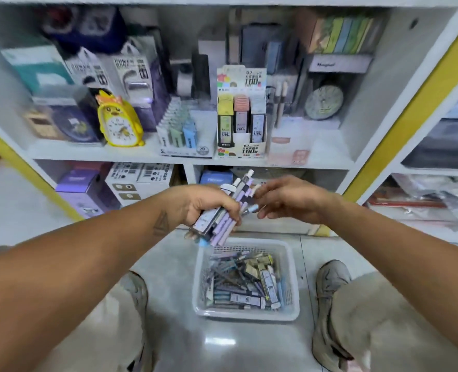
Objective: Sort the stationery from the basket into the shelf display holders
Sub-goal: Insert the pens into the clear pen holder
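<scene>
We are crouching before the shelf, and our left hand (209,208) is clenching a fat bundle of pens and slim lead boxes (223,210), fanned out and tilted toward one o'clock. Our right hand (289,202) is reaching in from three o'clock, its fingertips (257,194) touching the upper ends of the bundle; whether it is pinching one pen or merely steadying them, we cannot tell through the blur. The white basket (293,312) is sitting on the floor at six o'clock from the hands, between our shoes, holding plenty more stationery. The display holders are standing on the shelf at twelve o'clock: the lead-box display (241,124) with yellow, pink and dark columns, and just beside it at its nine o'clock the 2B refill holder (179,135).

We are judging the bundle to be the weak point. The left fist is gripping only its middle, so pulling one pen out could be loosening the rest and sending them sliding down; most would be dropping into the basket, some perhaps skittering over the tiles. The mixed grip also risks pens and boxes going into the wrong column. Reaching up, we could be knocking the yellow alarm clock (119,122) at ten o'clock or tipping the light cardboard display.
</scene>
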